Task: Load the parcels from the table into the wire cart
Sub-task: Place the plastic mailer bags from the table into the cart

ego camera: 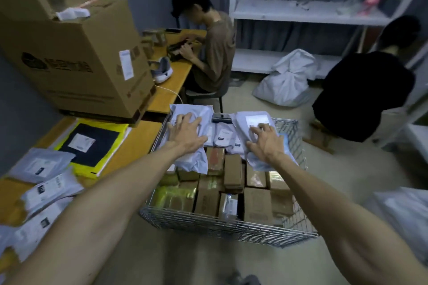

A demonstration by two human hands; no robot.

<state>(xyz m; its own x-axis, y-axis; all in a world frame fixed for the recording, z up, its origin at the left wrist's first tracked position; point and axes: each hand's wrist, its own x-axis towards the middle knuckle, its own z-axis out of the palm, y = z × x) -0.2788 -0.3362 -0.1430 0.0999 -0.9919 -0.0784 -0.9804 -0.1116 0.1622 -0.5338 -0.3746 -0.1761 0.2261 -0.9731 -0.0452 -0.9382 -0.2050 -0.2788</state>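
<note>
Pressing with left hand (185,134), fingers splayed wide, on mailer (193,111) at cart's (231,233) far-left corner. Pressing with right hand (266,143), likewise spread, on second mailer (240,120), far right. Underneath, packed boxes (257,203). On surface (139,139) beside cart, more parcels (46,164).

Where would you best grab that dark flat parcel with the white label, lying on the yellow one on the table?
The dark parcel lies flat and thin on the yellow parcel; probably pinch its edge nearest the wire cart, coming from the cart side, thumb on top, fingers slid under.
</note>
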